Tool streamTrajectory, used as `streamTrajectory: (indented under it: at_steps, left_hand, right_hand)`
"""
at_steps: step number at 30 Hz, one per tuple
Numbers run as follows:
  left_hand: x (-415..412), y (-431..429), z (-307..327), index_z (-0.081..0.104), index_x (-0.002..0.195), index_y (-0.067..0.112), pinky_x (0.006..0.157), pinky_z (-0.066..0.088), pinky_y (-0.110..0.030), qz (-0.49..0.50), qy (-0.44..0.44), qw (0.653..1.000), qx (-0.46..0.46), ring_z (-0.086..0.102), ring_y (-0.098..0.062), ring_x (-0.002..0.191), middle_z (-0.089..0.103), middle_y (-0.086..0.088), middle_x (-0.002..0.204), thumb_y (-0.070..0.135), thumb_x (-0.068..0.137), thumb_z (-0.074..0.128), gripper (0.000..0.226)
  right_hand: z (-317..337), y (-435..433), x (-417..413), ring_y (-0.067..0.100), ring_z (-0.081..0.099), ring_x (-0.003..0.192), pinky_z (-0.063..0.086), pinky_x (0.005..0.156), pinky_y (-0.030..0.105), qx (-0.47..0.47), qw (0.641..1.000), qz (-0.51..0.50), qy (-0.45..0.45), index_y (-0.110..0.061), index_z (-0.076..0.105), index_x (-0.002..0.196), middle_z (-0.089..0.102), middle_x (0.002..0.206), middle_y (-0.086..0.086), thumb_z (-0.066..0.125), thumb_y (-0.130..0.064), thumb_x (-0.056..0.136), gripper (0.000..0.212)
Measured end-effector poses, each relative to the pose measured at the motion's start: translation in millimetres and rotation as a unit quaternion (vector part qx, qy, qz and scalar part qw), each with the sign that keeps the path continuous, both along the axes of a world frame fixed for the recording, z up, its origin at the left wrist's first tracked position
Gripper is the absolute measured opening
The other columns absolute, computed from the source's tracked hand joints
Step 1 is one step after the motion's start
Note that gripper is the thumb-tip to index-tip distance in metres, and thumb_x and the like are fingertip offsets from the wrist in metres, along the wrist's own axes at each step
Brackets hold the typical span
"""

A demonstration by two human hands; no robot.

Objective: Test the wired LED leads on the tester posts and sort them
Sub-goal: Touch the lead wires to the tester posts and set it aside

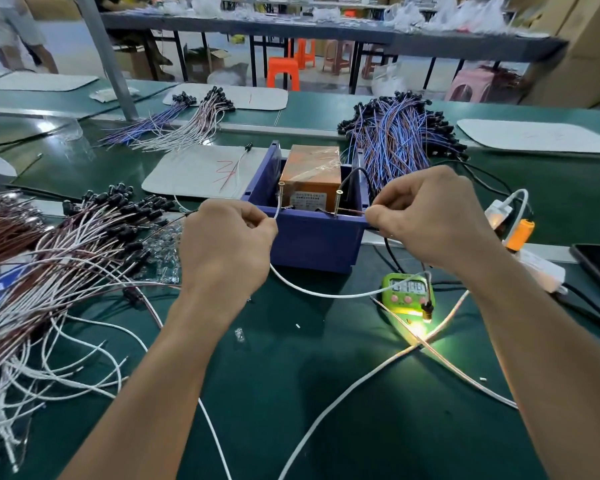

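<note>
Label (309, 199) between the hands: illegible. Left hand (227, 244) pinches white lead (277, 213) at left post (281, 194); right hand (430, 216) pinches brown lead (352, 212) at right post (338, 201). LED (427, 311) glows.

**Both hands up, both pinching**

Bare forearms rise from the bottom edge. Left hand (227, 244) centre-left, fingers curled, pinches a white lead (278, 209); right hand (433, 216) centre-right, a bit higher, pinches a brown lead (352, 212).

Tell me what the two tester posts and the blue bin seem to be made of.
The tester posts look like brass-coloured metal screws: threaded shanks, flat heads. The blue bin looks like moulded plastic: uniform colour, dull sheen.
</note>
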State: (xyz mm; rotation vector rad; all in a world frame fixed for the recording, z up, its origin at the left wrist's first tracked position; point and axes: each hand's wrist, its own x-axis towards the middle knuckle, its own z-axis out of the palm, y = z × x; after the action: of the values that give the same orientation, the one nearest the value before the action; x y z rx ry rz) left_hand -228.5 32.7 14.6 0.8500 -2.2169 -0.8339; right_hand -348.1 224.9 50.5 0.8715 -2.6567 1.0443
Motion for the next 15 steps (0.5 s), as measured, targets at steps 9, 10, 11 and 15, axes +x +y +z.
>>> streamTrajectory:
  at_steps: [9,10,11,15]
  left_hand:
    - [-1,3,1,0.067,0.055,0.029,0.051,0.037,-0.016,0.001,-0.006,1.0,0.005,0.056,-0.001,0.05,0.061,0.024,0.052,0.029,0.083,0.074,0.029]
    - [-1,3,1,0.068,0.055,0.028,0.05,0.037,-0.017,0.003,-0.008,1.0,0.01,0.056,-0.002,0.049,0.06,0.023,0.051,0.028,0.083,0.074,0.029]
    - [1,4,1,0.069,0.056,0.027,0.05,0.037,-0.017,0.006,-0.011,1.0,0.015,0.056,-0.004,0.047,0.06,0.023,0.05,0.028,0.083,0.074,0.028]
    - [20,9,5,0.073,0.059,0.027,0.049,0.041,-0.017,-0.009,-0.01,0.998,0.059,0.056,-0.005,0.042,0.063,0.012,0.048,0.026,0.08,0.076,0.021]
  right_hand:
    - [-2,1,1,0.002,0.069,0.056,0.053,0.056,0.013,-0.03,0.999,0.01,-0.003,-0.026,0.075,0.069,0.071,0.06,-0.015,0.081,-0.025,0.082,0.015]
    - [-1,1,1,0.001,0.068,0.056,0.051,0.054,0.011,-0.026,1.0,0.01,-0.004,-0.025,0.076,0.069,0.071,0.06,-0.014,0.081,-0.025,0.082,0.015]
    - [0,2,2,-0.001,0.067,0.055,0.047,0.052,0.008,-0.02,1.0,0.011,-0.004,-0.025,0.076,0.069,0.07,0.059,-0.014,0.081,-0.026,0.082,0.015]
    - [11,17,10,0.001,0.061,0.049,0.043,0.052,0.008,-0.001,0.999,0.028,-0.024,-0.024,0.076,0.068,0.069,0.057,-0.01,0.079,-0.027,0.083,0.015]
